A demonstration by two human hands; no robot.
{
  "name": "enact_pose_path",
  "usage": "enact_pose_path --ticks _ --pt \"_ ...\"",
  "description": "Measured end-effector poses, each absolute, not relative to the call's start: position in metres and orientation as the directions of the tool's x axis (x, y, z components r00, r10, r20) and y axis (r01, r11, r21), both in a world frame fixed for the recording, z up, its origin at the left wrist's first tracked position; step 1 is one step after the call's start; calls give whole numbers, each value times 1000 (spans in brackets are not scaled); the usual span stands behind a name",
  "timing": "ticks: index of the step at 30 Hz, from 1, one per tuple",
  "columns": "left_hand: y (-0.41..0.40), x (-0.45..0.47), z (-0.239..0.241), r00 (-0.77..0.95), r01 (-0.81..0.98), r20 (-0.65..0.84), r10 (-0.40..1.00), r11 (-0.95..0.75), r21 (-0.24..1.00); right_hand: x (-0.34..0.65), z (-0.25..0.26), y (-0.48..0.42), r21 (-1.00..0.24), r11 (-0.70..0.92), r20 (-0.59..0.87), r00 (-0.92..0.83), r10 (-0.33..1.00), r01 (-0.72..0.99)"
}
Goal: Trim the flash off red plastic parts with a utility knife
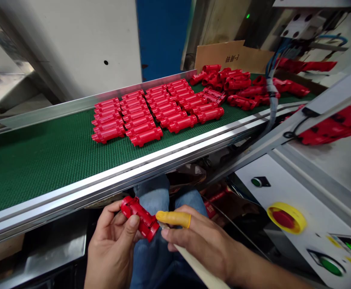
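Observation:
My left hand (pixel 116 237) is closed around a red plastic tubular part (pixel 141 217), thumb along its side, holding it tilted above my lap. In my right hand (pixel 205 241), which wears a yellow finger cot (pixel 173 218) on the index finger, is a slim tool with a long pale handle (pixel 197 267). A small shiny bit of it shows between thumb and index finger, close to the near end of the red part. The yellow fingertip touches or nearly touches that end; the exact contact is hard to make out.
Rows of similar red parts (pixel 141 120) lie on a green conveyor belt (pixel 43 156), with a loose pile (pixel 235 82) farther right before a cardboard sheet (pixel 223 56). The conveyor's metal rail (pixel 103 176) runs ahead of me. A control panel with a red-and-yellow emergency button (pixel 286 218) stands at right.

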State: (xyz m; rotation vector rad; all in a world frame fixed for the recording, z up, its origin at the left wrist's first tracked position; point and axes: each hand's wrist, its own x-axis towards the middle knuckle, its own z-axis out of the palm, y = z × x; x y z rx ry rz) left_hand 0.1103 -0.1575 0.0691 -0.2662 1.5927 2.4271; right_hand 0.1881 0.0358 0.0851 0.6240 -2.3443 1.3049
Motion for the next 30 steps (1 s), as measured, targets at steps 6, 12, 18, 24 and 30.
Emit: enact_pose_path --ticks 6,12,18,24,30 --pt "-162 111 67 -972 -233 -211 99 -360 903 186 71 29 -954 54 299 -945 131 -294" --pt "-161 109 65 -985 -162 -131 114 -334 929 178 70 20 -842 -537 -12 -994 107 -47" --pt "-166 111 61 -987 -95 -55 150 -280 955 174 75 18 -645 -761 -151 -988 41 67" --pt "-166 115 60 -990 4 39 135 -254 967 170 80 18 -469 -872 -245 -969 -22 139" --pt "-164 115 60 -997 -13 7 76 -262 965 171 80 21 -465 -871 -250 -967 -46 161"
